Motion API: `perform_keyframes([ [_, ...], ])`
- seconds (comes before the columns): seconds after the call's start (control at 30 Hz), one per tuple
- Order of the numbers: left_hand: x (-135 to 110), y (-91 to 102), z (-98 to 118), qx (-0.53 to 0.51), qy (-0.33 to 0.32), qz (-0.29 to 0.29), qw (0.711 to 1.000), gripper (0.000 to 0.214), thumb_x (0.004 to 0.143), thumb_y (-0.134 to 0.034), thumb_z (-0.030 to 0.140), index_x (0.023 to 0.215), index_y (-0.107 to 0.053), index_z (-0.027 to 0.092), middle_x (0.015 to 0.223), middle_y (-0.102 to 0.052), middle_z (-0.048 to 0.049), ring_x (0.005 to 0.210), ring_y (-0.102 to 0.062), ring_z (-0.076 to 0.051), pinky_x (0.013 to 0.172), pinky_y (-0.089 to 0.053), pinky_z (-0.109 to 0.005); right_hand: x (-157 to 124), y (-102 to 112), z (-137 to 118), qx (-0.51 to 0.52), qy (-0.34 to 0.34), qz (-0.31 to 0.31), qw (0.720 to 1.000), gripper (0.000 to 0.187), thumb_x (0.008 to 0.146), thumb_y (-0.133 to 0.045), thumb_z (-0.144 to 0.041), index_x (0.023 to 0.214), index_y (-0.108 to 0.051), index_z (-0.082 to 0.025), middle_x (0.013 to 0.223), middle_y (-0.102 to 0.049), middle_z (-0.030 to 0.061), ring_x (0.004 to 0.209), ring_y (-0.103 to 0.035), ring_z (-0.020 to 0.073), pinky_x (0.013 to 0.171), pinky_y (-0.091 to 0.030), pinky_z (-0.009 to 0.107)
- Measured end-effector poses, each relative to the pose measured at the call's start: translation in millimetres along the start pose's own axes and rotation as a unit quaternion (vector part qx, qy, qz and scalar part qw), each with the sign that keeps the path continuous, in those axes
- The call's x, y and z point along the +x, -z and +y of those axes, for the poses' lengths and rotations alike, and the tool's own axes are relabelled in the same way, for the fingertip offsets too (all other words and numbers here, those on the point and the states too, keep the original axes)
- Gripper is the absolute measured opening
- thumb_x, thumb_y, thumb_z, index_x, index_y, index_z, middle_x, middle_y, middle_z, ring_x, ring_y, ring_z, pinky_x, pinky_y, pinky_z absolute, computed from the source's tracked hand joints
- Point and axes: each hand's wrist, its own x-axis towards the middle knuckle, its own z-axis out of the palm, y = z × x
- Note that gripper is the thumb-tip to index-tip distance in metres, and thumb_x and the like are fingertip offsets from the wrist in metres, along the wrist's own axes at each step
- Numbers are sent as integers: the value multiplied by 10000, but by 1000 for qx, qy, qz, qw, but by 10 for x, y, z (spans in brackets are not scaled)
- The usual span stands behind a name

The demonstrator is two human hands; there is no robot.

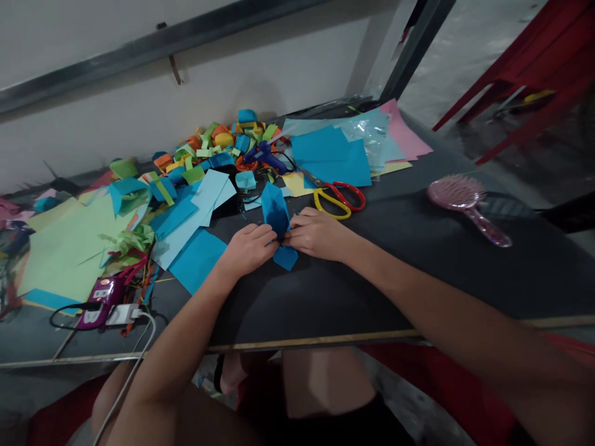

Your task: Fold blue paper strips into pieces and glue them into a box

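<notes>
Far left of the left-hand grip [251, 249]: wide pale green paper sheets [69, 248], then a glossy purple handheld device [105, 296] beside a white plastic plug [123, 314]. Beyond and left: loose heap of small folded orange, green, yellow and blue paper pieces [214, 148]. Just left: flat bright blue paper sheet [198, 257], near pale blue paper rectangles [214, 192].

Left-hand grip: fingers curled, tips closed on the left side of a folded bright blue paper piece [277, 207]. Piece between both grips, over the dark tabletop [409, 229]; long part beyond the fingertips, pointed flap on the near side. Right-hand grip [320, 234]: fingertips together, pinching the opposite side. Thumbs mostly hidden.

Step in hand, by judgement: shaping or creasing. Match edges before pressing; pin with the left, smooth outward with the right. Even pressure, to avoid skew or buckling.

Just beyond the right-hand grip: scissors with red and yellow handles [343, 199]; mind the knuckles. Farther beyond: broad blue paper sheets [332, 158]. Well right: pink bristled hairbrush [465, 198].
</notes>
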Motion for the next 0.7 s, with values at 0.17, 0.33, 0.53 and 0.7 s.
perform_keyframes([
  [0.17,19,8,4,28,-37,36,998,293,1002,-425,244,837,-655,170,835,-646,-46,904,-580,-164,715,-385,-311,-24,49,13,-9,2,-32,999,191,887,-590,-185,941,-763,-247,846,-762,14,861,-563,185,741,-300,341],
  [0.33,24,-9,7,33,-35,50,998,301,1001,-413,206,813,-645,171,839,-650,-45,879,-577,-160,697,-385,-303,-47,111,-42,-21,-29,-90,995,194,908,-575,-228,951,-764,-241,923,-767,33,898,-567,198,753,-308,345],
  [0.53,20,7,44,15,-9,13,1000,353,991,-372,180,750,-628,157,735,-603,-45,667,-553,-147,542,-367,-286,-25,157,-185,-36,-49,-120,991,237,931,-528,-216,1035,-741,-216,1076,-753,39,885,-608,181,749,-332,333],
  [0.7,18,45,126,11,3,-48,999,358,965,-354,145,745,-636,152,660,-553,-41,523,-505,-146,458,-336,-290,0,252,-441,-52,-130,-153,978,242,894,-560,-200,1076,-717,-167,1195,-706,86,864,-633,196,669,-355,323],
])
